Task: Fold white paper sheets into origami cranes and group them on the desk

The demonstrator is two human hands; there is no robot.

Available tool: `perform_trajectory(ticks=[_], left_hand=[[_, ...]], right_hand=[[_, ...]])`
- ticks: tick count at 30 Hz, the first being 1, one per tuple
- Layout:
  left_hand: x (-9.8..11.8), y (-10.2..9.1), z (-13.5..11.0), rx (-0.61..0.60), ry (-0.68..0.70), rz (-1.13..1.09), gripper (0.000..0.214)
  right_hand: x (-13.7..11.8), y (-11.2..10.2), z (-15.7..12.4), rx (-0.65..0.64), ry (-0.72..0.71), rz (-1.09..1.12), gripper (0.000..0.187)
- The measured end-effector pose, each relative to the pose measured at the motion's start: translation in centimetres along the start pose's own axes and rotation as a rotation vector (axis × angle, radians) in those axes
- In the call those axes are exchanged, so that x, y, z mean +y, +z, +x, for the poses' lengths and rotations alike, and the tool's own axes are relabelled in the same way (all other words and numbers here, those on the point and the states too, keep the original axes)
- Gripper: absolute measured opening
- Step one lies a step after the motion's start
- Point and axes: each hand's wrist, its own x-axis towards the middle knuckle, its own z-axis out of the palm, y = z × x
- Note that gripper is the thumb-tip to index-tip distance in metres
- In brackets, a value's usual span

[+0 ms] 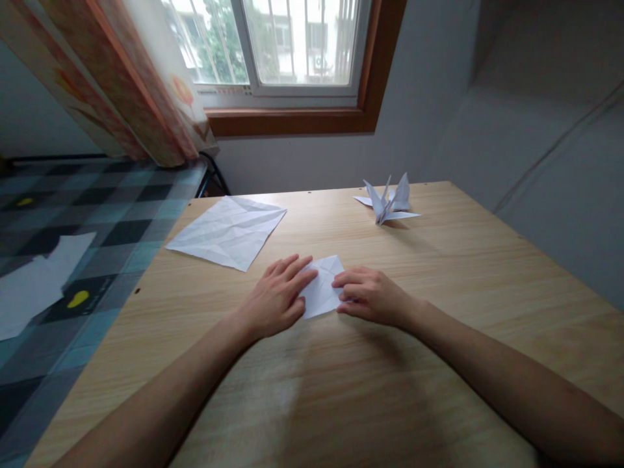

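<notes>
Folded paper (322,286) lies flat at the near middle of our wooden table (341,390): our left hand (277,298) presses it, fingers straight and together; our right hand (373,297) curls fingers close on its right edge, grip unclear. We judge it part-folded, not yet shaped. Beyond: creased open sheet (228,231), finished paper crane (389,200), window (292,45); checked bedcover (73,214) left.

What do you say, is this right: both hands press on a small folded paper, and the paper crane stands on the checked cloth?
Not quite. The head view shows the crane standing on the table, towards its far right corner. The rest holds: the left hand and the right hand both press on the small folded paper.
</notes>
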Motion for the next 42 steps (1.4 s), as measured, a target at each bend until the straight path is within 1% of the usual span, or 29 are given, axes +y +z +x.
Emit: perform_trajectory(ticks=[3, 7, 9, 12, 15, 17, 19, 21, 22, 25, 26, 27, 28, 29, 30, 32, 34, 36, 38, 40, 42], left_hand=[[0.0, -0.1, 0.1, -0.029, 0.0, 0.013, 0.046], [0.2, -0.3, 0.3, 0.028, 0.019, 0.023, 0.04], [0.4, -0.4, 0.4, 0.066, 0.034, 0.036, 0.034], [0.6, -0.5, 0.5, 0.113, 0.053, 0.073, 0.023], [0.7, -0.4, 0.6, 0.131, 0.086, 0.104, 0.028], [0.7, -0.3, 0.6, 0.139, 0.105, 0.106, 0.031], [0.7, -0.3, 0.6, 0.139, 0.119, 0.114, 0.031], [0.8, -0.3, 0.6, 0.135, 0.127, 0.143, 0.028], [0.9, -0.4, 0.6, 0.138, 0.125, 0.161, 0.026], [1.1, -0.4, 0.6, 0.154, 0.108, 0.196, 0.025], [1.2, -0.4, 0.5, 0.162, 0.106, 0.199, 0.025], [1.2, -0.4, 0.5, 0.173, 0.107, 0.2, 0.025], [1.2, -0.3, 0.5, 0.187, 0.109, 0.2, 0.025], [1.2, -0.3, 0.4, 0.203, 0.11, 0.2, 0.025], [1.2, -0.2, 0.4, 0.222, 0.109, 0.201, 0.025], [1.3, -0.1, 0.3, 0.257, 0.116, 0.215, 0.025], [1.4, -0.2, 0.3, 0.286, 0.151, 0.254, 0.024], [1.7, -0.2, 0.3, 0.307, 0.22, 0.312, 0.025], [2.0, -0.4, 0.4, 0.315, 0.295, 0.37, 0.027], [2.4, -0.5, 0.6, 0.316, 0.358, 0.407, 0.028], [2.6, -0.4, 0.6, 0.312, 0.383, 0.423, 0.029]], right_hand=[[0.5, -0.4, -0.1, -0.022, -0.006, -0.037, 0.02], [1.8, -1.0, -0.6, 0.0, 0.01, -0.127, 0.014], [2.3, -1.1, -0.7, 0.018, 0.049, -0.188, 0.012], [2.5, -1.1, -0.8, 0.029, 0.109, -0.236, 0.015], [2.2, -1.0, -0.7, 0.004, 0.149, -0.224, 0.015], [1.9, -0.8, -0.6, -0.019, 0.169, -0.202, 0.021], [1.6, -0.7, -0.5, -0.013, 0.188, -0.179, 0.026], [1.4, -0.7, -0.5, 0.052, 0.211, -0.163, 0.028], [1.3, -0.7, -0.5, 0.116, 0.227, -0.156, 0.028], [0.8, -0.9, -0.5, 0.387, 0.265, -0.152, 0.025], [0.6, -1.0, -0.6, 0.462, 0.261, -0.155, 0.024], [0.3, -1.1, -0.6, 0.509, 0.235, -0.16, 0.024], [0.0, -1.1, -0.6, 0.519, 0.192, -0.164, 0.024], [-0.3, -1.1, -0.6, 0.494, 0.139, -0.165, 0.024], [-0.5, -0.9, -0.6, 0.442, 0.084, -0.162, 0.024], [-1.0, -0.5, -0.2, 0.301, -0.006, -0.165, 0.02], [-1.3, 0.2, 0.4, 0.153, -0.046, -0.176, 0.018], [-1.6, 0.8, 1.1, 0.005, -0.033, -0.171, 0.019], [-1.8, 1.1, 1.6, -0.109, 0.009, -0.163, 0.025], [-1.9, 1.2, 2.0, -0.179, 0.042, -0.154, 0.036], [-1.9, 1.1, 2.2, -0.224, 0.06, -0.139, 0.042]])
